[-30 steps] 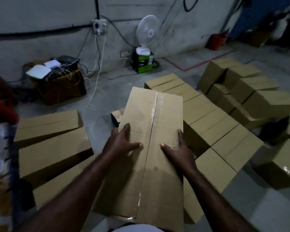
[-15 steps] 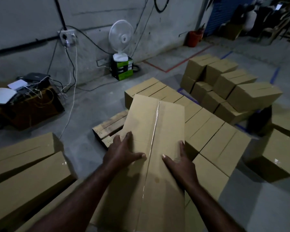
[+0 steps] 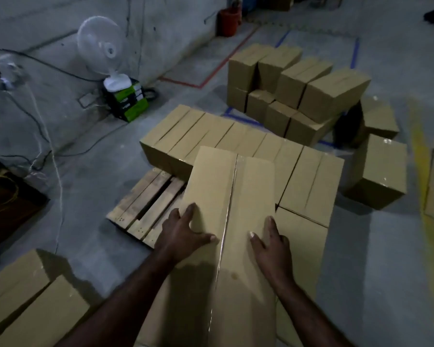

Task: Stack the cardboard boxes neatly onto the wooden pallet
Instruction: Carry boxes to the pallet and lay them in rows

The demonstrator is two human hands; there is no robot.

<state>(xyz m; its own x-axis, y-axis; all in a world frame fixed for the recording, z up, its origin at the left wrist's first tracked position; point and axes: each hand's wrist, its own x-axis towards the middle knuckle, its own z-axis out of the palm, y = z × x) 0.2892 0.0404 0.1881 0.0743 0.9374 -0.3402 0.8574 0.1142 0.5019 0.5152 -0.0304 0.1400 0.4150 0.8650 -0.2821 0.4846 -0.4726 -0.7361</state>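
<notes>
I hold a long taped cardboard box lengthwise in front of me. My left hand grips its left edge and my right hand grips its right edge, thumbs on top. The box's far end hangs over the wooden pallet, whose bare slats show at its near left corner. Several boxes in a flat layer cover the pallet's far and right parts. The carried box hides the pallet's middle.
A loose pile of boxes sits on the floor behind the pallet, a single box to its right. More boxes lie at lower left. A white fan on a green carton, cables and a dark crate line the left wall.
I have turned right and come closer to the pallet, carrying the box with me. Its far end now reaches over the bare slats. Both hands keep the same hold.
</notes>
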